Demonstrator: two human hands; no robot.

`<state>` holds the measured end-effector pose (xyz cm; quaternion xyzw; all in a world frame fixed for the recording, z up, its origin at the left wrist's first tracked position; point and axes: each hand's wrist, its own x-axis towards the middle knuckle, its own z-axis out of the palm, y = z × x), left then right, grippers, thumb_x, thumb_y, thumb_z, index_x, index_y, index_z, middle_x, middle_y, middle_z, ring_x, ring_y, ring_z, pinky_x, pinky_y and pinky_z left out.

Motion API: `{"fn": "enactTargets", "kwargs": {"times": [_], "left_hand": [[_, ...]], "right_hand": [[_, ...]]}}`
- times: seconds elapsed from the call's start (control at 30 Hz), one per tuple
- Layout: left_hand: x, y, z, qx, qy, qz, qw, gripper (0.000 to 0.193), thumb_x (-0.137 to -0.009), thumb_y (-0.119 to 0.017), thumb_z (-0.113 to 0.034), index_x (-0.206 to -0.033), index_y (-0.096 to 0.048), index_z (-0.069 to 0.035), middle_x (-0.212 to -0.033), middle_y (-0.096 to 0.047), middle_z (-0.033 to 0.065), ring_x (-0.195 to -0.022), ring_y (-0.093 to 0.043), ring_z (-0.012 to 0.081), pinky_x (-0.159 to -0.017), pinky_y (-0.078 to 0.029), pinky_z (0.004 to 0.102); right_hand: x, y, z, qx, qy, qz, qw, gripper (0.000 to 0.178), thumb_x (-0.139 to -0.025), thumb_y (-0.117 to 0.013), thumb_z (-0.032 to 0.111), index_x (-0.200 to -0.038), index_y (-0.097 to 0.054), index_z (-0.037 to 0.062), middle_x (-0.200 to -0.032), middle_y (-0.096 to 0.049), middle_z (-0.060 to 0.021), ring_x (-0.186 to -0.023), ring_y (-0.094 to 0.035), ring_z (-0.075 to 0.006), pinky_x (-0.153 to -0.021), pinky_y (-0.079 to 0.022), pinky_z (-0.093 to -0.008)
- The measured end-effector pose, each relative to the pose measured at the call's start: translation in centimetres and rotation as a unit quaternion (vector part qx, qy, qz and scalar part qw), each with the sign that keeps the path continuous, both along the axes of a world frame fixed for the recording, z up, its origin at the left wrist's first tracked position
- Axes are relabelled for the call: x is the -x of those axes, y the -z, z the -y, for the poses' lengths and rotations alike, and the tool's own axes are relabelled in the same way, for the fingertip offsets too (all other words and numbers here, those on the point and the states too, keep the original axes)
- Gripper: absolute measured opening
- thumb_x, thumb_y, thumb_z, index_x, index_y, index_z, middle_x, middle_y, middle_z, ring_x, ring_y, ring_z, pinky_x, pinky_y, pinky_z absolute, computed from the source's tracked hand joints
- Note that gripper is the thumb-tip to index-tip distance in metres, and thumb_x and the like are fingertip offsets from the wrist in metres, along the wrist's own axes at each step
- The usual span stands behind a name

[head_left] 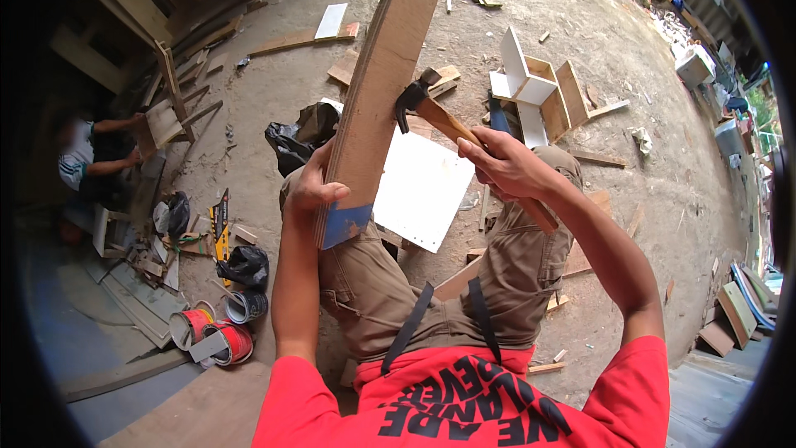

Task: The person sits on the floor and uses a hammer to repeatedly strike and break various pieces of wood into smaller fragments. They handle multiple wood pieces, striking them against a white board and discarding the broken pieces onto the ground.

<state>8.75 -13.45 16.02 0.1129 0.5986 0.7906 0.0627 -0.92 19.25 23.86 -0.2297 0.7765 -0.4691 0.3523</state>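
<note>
Left of a white panel (423,191), the left hand (315,187) clasps a tilted wooden board (390,58) near its blue-painted end, while on the panel's right the right hand (514,166) wraps around the handle of a claw hammer (448,121). The board looks stiff and fairly heavy, steadiest held by its edges; the hammer, likely head-heavy, suits a handle grip.

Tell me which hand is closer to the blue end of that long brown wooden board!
Left. The left hand grips the board right beside its blue end. The right hand is farther off to the right, holding a wooden-handled, dark metal claw hammer.
</note>
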Motion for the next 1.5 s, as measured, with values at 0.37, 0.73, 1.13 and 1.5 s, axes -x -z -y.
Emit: {"fn": "enactTargets", "kwargs": {"times": [0.37,0.73,1.13,1.5], "left_hand": [[-1.6,0.3,-0.2,-0.015,0.048,-0.013,0.999,0.106,-0.063,-0.087,-0.033,-0.149,-0.039,0.005,-0.134,-0.06,0.0122,-0.121,-0.058,0.0189,-0.105,-0.046,0.0354],[-3.1,-1.5,0.6,-0.094,-0.083,-0.055,0.991,0.102,-0.06,-0.085,-0.031,-0.145,-0.043,0.008,-0.12,-0.065,0.0247,-0.1,-0.07,0.033,-0.085,-0.059,0.0404],[-6.9,1.2,6.5,-0.15,-0.268,-0.078,0.949,0.098,-0.077,-0.061,-0.046,-0.15,-0.027,0.009,-0.142,-0.046,0.0316,-0.124,-0.055,0.0418,-0.105,-0.046,0.0479],[-8.3,-0.2,5.3,-0.215,-0.297,-0.053,0.929,0.09,-0.076,-0.062,-0.04,-0.148,-0.034,0.007,-0.135,-0.054,0.0298,-0.117,-0.06,0.0382,-0.097,-0.052,0.0446]], "right_hand": [[2.1,-3.1,-3.1,-0.072,-0.059,0.152,0.984,0.044,-0.106,-0.041,0.055,-0.092,-0.048,0.0143,-0.06,-0.034,0.0078,-0.046,-0.027,-0.0021,-0.037,-0.025,-0.0217],[4.0,-5.1,-5.2,-0.093,-0.051,0.153,0.983,0.047,-0.106,-0.042,0.055,-0.09,-0.048,0.0119,-0.059,-0.034,0.0075,-0.043,-0.029,-0.0015,-0.035,-0.024,-0.0198],[2.5,4.8,15.0,0.045,-0.001,-0.097,0.994,0.049,-0.106,-0.046,0.048,-0.091,-0.055,0.0019,-0.062,-0.055,-0.0046,-0.048,-0.057,-0.0143,-0.041,-0.046,-0.0321],[1.0,16.4,24.1,-0.026,-0.009,-0.304,0.952,0.037,-0.105,-0.048,0.035,-0.104,-0.048,-0.0018,-0.082,-0.066,-0.0322,-0.082,-0.066,-0.0522,-0.072,-0.052,-0.0595]]}}
